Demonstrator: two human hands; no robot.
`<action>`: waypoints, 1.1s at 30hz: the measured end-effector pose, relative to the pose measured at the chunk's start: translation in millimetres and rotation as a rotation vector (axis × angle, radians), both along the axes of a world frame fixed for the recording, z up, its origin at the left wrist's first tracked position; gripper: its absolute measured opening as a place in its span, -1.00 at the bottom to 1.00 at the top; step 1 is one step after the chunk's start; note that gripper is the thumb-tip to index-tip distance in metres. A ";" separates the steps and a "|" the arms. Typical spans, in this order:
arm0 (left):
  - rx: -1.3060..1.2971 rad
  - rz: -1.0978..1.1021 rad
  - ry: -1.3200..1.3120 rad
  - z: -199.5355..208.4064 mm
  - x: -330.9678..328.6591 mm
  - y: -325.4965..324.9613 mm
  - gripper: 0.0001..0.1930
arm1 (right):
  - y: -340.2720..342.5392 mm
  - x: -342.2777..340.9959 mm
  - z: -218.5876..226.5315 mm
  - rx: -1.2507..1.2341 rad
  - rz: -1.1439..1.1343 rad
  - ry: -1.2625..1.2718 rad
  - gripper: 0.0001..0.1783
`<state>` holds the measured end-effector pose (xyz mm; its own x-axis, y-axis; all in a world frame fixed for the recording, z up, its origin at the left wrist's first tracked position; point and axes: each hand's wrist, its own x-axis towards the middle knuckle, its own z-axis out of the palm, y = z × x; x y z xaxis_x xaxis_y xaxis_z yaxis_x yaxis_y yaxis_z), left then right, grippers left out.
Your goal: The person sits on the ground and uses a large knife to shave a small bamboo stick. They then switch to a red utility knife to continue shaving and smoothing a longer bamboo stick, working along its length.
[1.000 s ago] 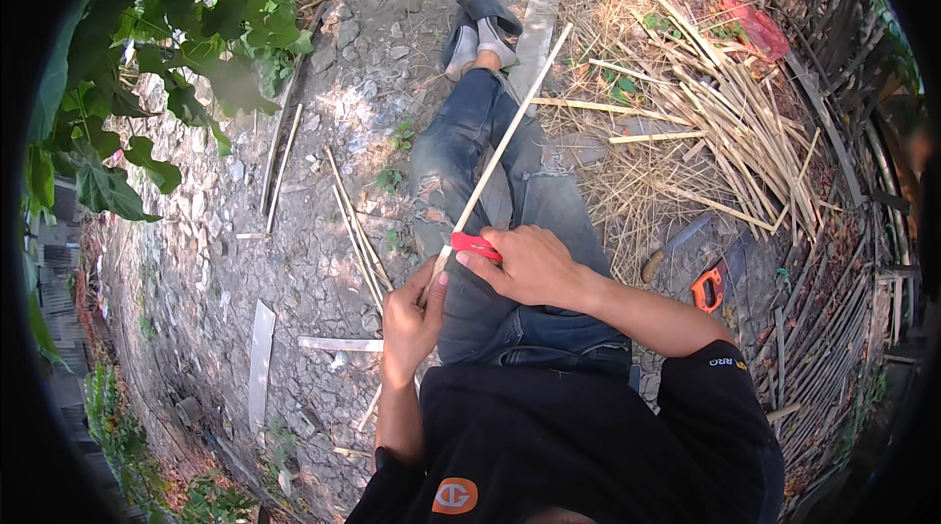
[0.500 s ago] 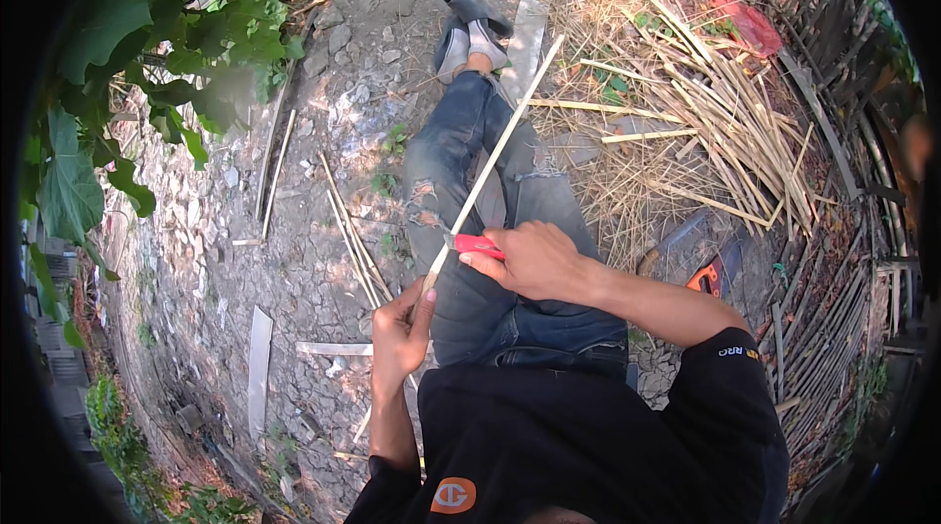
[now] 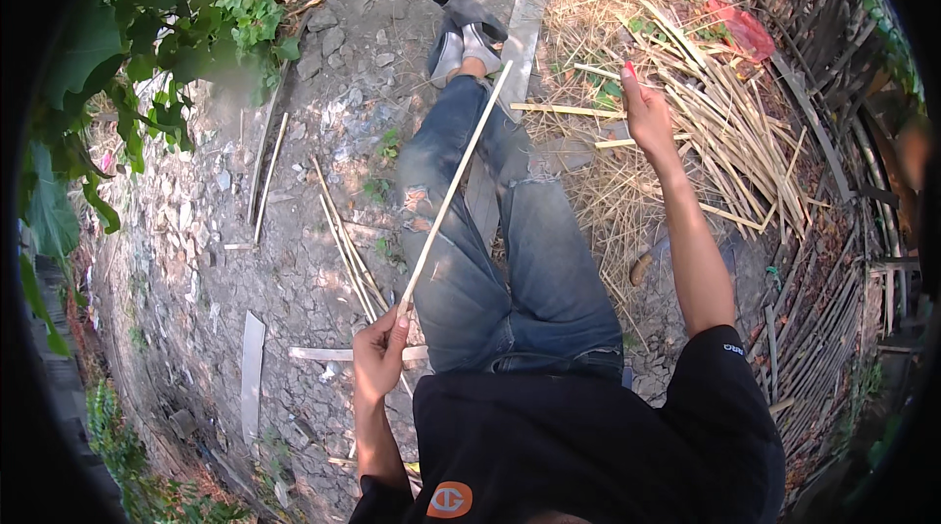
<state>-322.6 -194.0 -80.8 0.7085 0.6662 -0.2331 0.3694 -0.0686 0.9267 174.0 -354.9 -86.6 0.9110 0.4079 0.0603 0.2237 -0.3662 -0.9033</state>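
Note:
My left hand [image 3: 380, 352] is closed around the lower end of a long, thin bamboo strip [image 3: 453, 186]. The strip slants up and away over my legs, its far tip near my ankles. Out to the right, over the straw, my raised right hand [image 3: 649, 122] grips a red-handled knife [image 3: 629, 70]; only a bit of the red handle shows past the thumb, and its blade cannot be made out. Knife and strip are well apart. Beyond that hand lies a loose heap of bamboo strips [image 3: 735, 127].
Several more strips [image 3: 345, 240] lie on the cracked ground left of my legs, near a flat pale slat [image 3: 253, 377]. A grey plank [image 3: 532, 9] lies past my feet. A brown-handled tool [image 3: 641, 270] rests beside my right thigh. A red bag [image 3: 750, 34] sits behind the heap.
My right hand has swung off the strip with the knife, away to the far right. My left hand has dipped slightly left and down, and the strip's far tip has shifted left.

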 end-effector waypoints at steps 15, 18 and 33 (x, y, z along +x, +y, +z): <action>0.050 -0.159 0.046 17.3 59.8 -1.3 -0.68 | 65.0 -203.7 21.0 0.088 0.716 -0.069 -0.54; 0.119 -0.097 0.110 14.0 62.4 -0.3 -0.70 | 47.2 -225.3 31.2 -0.190 0.760 -0.193 -0.41; 0.389 -0.041 0.201 24.9 62.0 -18.3 -0.75 | 41.3 -220.0 23.1 -0.435 0.821 -0.132 -0.27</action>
<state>-260.7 -212.3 -55.9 0.7022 0.7039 -0.1064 0.5296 -0.4167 0.7388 -45.9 -313.6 -63.6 0.3249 0.9311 -0.1658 0.6529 -0.3477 -0.6730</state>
